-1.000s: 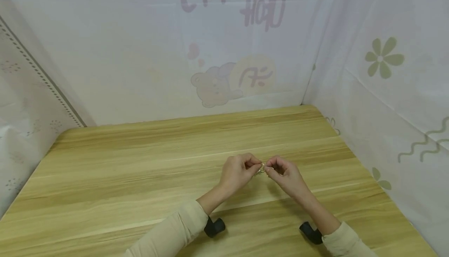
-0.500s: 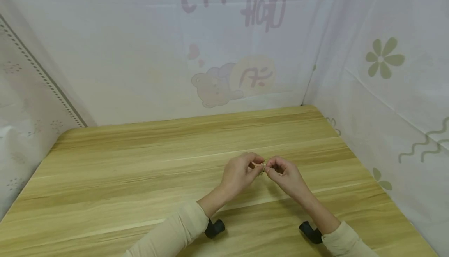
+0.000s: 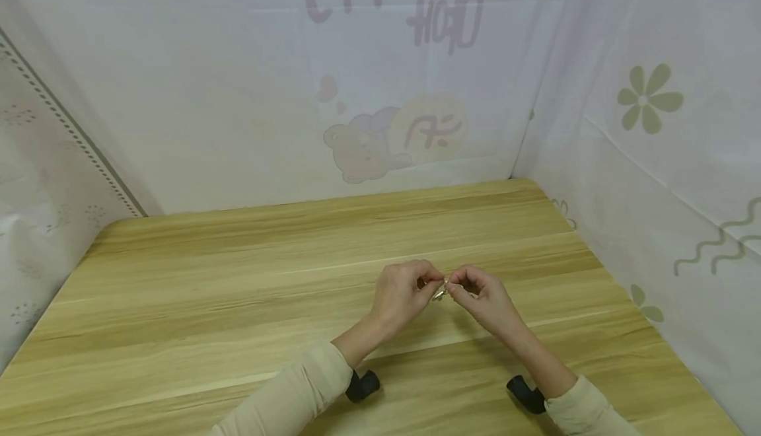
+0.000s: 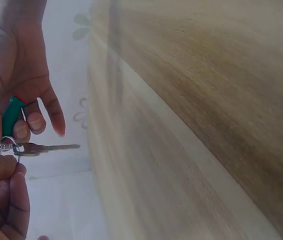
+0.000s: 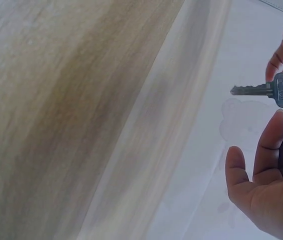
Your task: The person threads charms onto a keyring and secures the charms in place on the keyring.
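Just above the wooden table, my left hand (image 3: 404, 292) pinches a metal key ring (image 4: 8, 137) between thumb and fingertip. A silver key (image 5: 254, 90) hangs on the ring, its toothed blade pointing down toward the table. Close on the right, my right hand (image 3: 486, 300) holds a small green fob (image 4: 11, 117) with red trim, which joins the ring by a short chain (image 4: 5, 147). The right hand's other fingers are spread loosely in the right wrist view. Fingertips hide part of the ring and fob.
A wood-grain table (image 3: 238, 290) spans the space under both hands. Two black curved pieces, one by the left forearm (image 3: 364, 386) and one by the right (image 3: 526, 394), sit near the wrists. Printed white curtains (image 3: 238, 92) close off the back and sides.
The left fingertips parted slightly half a second ago and are now together again. The key now shows more below them, tilted down. The right hand has stayed nearly still.
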`<state>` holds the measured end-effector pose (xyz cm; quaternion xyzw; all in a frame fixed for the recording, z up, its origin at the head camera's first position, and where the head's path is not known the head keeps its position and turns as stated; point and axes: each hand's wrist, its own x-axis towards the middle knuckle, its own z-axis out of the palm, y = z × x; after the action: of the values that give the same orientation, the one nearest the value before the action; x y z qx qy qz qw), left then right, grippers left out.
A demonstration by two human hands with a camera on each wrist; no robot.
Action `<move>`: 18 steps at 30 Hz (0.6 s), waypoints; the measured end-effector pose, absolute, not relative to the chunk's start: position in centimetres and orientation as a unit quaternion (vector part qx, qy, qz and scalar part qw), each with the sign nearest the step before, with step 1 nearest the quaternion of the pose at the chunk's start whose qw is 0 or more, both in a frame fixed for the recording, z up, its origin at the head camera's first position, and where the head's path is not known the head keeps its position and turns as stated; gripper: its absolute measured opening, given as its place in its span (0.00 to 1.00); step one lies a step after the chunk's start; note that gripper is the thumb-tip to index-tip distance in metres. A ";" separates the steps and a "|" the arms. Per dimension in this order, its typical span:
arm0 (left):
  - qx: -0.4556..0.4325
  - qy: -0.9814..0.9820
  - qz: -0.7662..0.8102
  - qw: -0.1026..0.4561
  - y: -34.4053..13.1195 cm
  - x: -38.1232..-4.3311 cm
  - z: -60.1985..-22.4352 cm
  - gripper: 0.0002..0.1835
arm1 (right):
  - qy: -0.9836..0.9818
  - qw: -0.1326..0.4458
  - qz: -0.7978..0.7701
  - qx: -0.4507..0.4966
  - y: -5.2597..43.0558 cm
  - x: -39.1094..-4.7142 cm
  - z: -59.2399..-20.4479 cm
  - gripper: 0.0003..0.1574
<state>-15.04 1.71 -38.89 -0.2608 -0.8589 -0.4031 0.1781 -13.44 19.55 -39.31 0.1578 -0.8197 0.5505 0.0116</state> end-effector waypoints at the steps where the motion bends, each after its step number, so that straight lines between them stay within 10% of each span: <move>1: -0.250 -0.858 -0.419 0.162 1.7 -15.0 -38.9 0.02 | -0.820 0.011 0.550 0.159 19.5 -13.4 -39.3 0.03; 12: -0.185 -0.836 -0.516 0.026 1.4 -15.0 -38.6 0.02 | -0.823 0.009 0.543 0.168 19.5 -13.5 -39.4 0.03; 18: -0.274 -0.877 -0.368 0.139 1.6 -14.9 -38.6 0.03 | -0.825 0.004 0.539 0.168 19.4 -13.6 -39.5 0.04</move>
<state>-14.92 1.59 -38.63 -0.2742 -0.8775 -0.3682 0.1389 -13.58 19.42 -39.51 0.1677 -0.8252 0.5393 0.0045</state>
